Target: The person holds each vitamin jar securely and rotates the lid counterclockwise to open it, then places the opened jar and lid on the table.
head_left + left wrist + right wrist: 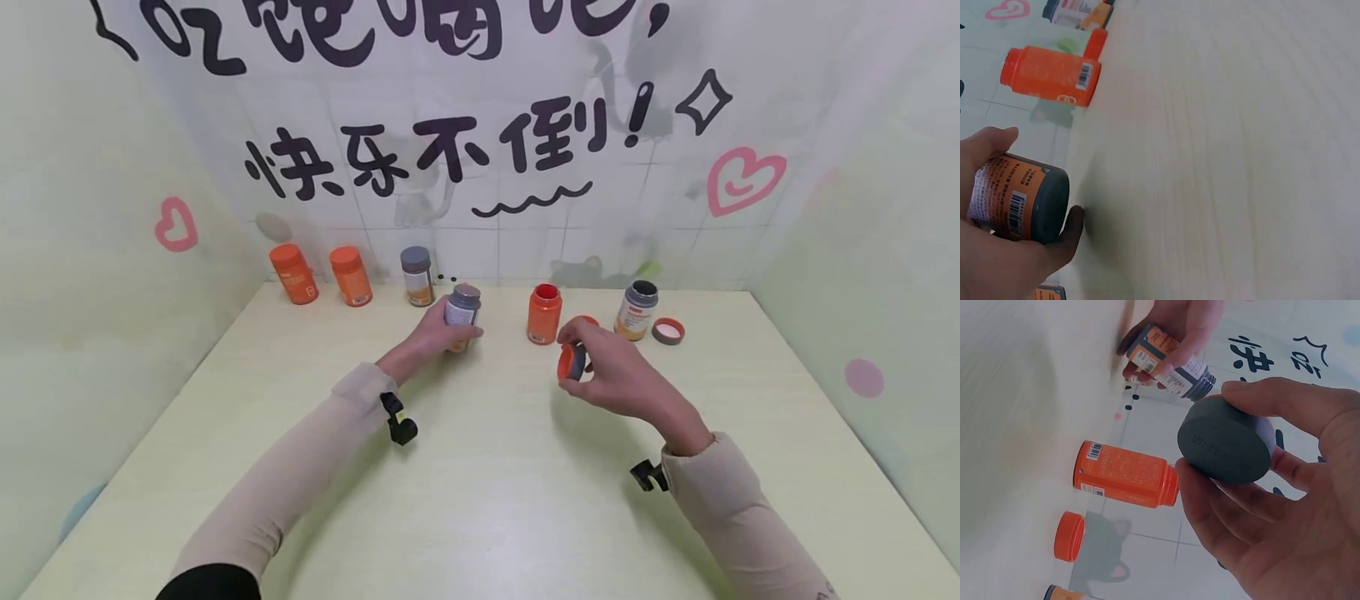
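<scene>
Gray-necked bottle uncapped, lid in the other hand

Bottle in left, lid in right, hands well apart. Can't tell if the lid is coming away or going back on.

Doing it well, my take: keep the gray-necked bottle (461, 315) upright, grip low on the body, mouth free. Hold the gray lid (1225, 444) by its edge, off the liner. If parking it, lay it inside up next to its own bottle; if refitting, square it to the threads before turning. Risk: a loose squeeze tips the bottle, contents unknown.

Looks: white-and-orange label with barcode, dark gray base, bare threaded neck (1202, 386) in the right wrist view. Lid is gray outside, faint raised marks on top, orange inside. Bottle sits mid-row towards the back of the table (480, 500), seemingly just off the surface.

Left hand (435, 332) is wrapped round the bottle; right hand (618, 375) pinches the lid between thumb and fingers, out in front of the uncapped orange bottle (543, 318).

Further right: orange lid (1069, 536) on the table, then an uncapped gray bottle (634, 318) with its upturned lid (668, 331) just beside it. Left: capped gray bottle (417, 282), then two capped orange bottles (351, 279).
</scene>
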Motion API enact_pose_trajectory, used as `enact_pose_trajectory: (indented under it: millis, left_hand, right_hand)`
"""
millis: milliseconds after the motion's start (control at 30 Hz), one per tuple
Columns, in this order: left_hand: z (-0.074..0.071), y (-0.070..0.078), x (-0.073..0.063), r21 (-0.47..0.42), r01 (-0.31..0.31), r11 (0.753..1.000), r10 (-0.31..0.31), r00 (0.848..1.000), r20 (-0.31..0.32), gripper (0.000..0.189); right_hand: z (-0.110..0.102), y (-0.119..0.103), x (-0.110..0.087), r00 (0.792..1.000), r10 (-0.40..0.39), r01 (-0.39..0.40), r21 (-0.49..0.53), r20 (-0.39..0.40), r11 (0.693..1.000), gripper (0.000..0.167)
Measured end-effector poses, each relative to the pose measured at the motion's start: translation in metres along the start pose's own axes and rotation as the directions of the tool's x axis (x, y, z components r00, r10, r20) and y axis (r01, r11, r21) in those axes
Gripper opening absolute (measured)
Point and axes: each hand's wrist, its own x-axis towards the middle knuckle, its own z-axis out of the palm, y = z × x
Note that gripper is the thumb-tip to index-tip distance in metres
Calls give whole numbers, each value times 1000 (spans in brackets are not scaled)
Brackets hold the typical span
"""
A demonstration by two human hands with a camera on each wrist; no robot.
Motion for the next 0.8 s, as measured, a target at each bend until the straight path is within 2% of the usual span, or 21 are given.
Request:
enact_pose_trajectory:
  millis: [200, 300, 567, 800]
  left_hand:
    - [-5, -8, 18, -25, -28, 999, 25, 992, -123, 81]
    - [-5, -11, 24, -45, -61, 997, 53, 986, -159, 83]
    - [0, -11, 29, -46, -118, 992, 108, 978, -176, 85]
    - [-3, -17, 32, -18, -85, 996, 80, 979, -187, 94]
  right_hand:
    - [4, 1, 1, 1000, -5, 5, 26, 8, 1000, 41]
    - [7, 3, 1, 1000, -6, 6, 9, 0, 1000, 42]
    - [10, 3, 2, 1000, 13, -13, 1, 18, 1000, 43]
    - [12, -1, 3, 1000, 4, -4, -30, -10, 1000, 43]
